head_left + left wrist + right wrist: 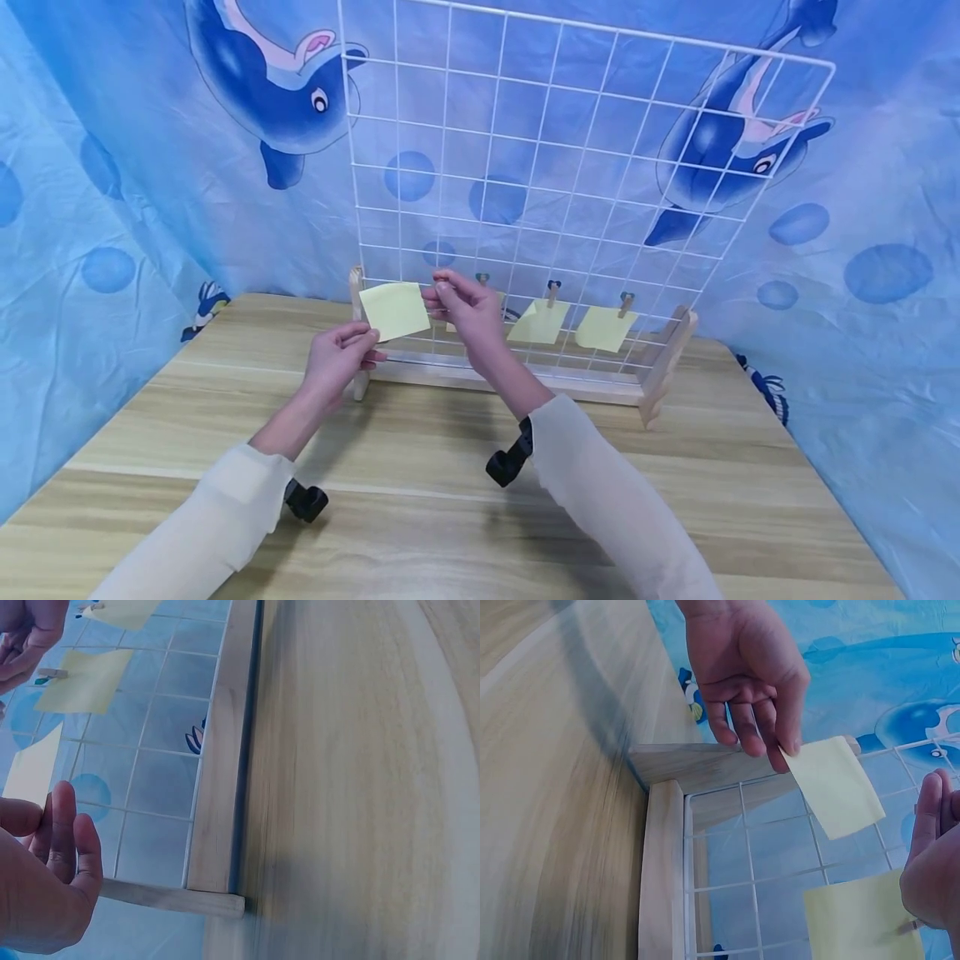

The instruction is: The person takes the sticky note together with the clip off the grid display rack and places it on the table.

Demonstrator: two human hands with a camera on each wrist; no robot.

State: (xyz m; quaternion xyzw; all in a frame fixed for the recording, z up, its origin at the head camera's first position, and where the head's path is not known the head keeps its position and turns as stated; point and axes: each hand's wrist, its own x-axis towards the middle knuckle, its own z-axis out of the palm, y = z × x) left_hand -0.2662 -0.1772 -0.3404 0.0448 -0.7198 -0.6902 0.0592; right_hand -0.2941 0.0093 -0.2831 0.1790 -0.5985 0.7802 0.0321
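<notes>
Blue curtain (90,208) with cartoon dolphins wraps the workspace; wood-grain table (420,517) below. Going left to right, we have a left pale sleeve (217,508) with a black wrist unit (306,502), then our left hand (341,358), thumb and index pinching a loose yellow note (395,312) at its lower-left corner. Corner grip presumably leaves the face and top edge free. Note sits in front of the lower-left part of the white wire grid (617,31); can't tell if it touches the wires.

Next, our right hand (472,315), just beside the note's right edge. Thumb and fingertips come close together; we can't tell if something small is between them. It partly hides one clipped note. Further right, middle note (542,322) and right note (603,329) hang from wooden clips (626,304) along a low row, each clipped near the top, likely so the sheets hang down. Wooden base bar (450,375) and right foot (667,367) appear to keep the grid upright.

Labels: no brands, no legible writing; visible note faces look blank.
</notes>
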